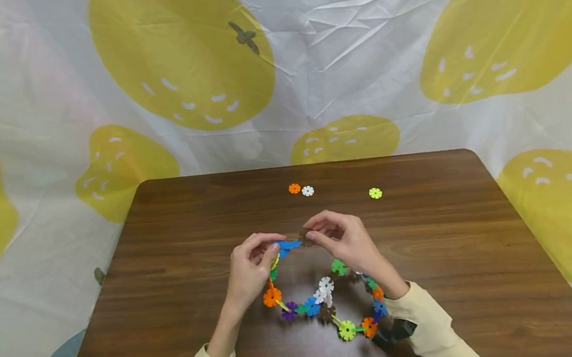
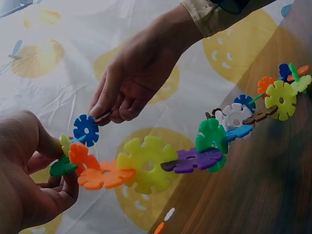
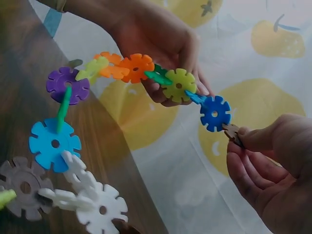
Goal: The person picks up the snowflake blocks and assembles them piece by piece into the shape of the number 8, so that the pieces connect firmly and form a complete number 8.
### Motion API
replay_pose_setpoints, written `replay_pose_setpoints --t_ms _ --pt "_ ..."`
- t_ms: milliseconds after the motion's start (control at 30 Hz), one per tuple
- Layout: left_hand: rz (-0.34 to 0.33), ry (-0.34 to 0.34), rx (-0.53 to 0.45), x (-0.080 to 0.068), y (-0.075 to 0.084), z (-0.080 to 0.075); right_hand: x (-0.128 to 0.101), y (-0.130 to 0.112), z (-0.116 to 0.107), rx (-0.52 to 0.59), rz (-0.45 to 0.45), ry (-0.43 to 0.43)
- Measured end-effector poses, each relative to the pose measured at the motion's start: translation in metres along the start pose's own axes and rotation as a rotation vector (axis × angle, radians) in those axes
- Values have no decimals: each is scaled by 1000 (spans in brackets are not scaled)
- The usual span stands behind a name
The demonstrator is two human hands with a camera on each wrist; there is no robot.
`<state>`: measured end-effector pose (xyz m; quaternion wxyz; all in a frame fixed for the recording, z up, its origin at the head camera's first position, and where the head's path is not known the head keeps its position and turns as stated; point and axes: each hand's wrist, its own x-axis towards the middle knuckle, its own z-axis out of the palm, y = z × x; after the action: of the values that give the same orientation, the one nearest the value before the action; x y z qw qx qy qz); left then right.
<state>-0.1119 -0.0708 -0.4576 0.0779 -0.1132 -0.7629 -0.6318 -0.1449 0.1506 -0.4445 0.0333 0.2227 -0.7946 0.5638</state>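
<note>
A chain of interlocked coloured plastic snowflake discs (image 1: 324, 303) curves above a brown table (image 1: 169, 220). My left hand (image 1: 252, 269) grips the chain's upper end by its green and orange discs (image 2: 80, 158). A blue disc (image 3: 215, 113) is the last piece on that end. My right hand (image 1: 342, 238) pinches a small brown disc (image 3: 233, 134) between thumb and fingers and holds it against the blue disc's edge. The chain's other end runs under my right wrist, past a yellow-green disc (image 1: 347, 329) and an orange one (image 1: 369, 326).
Three loose discs lie at the far side of the table: orange (image 1: 294, 188), white (image 1: 308, 191) and yellow-green (image 1: 375, 193). A white cloth printed with yellow fruit (image 1: 183, 58) hangs behind the table.
</note>
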Motion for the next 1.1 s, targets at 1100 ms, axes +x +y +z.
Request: replay_pose_setpoints --t_ms 1100 --pt "54 -92 168 8 1 -5 -6 15 23 374 77 -30"
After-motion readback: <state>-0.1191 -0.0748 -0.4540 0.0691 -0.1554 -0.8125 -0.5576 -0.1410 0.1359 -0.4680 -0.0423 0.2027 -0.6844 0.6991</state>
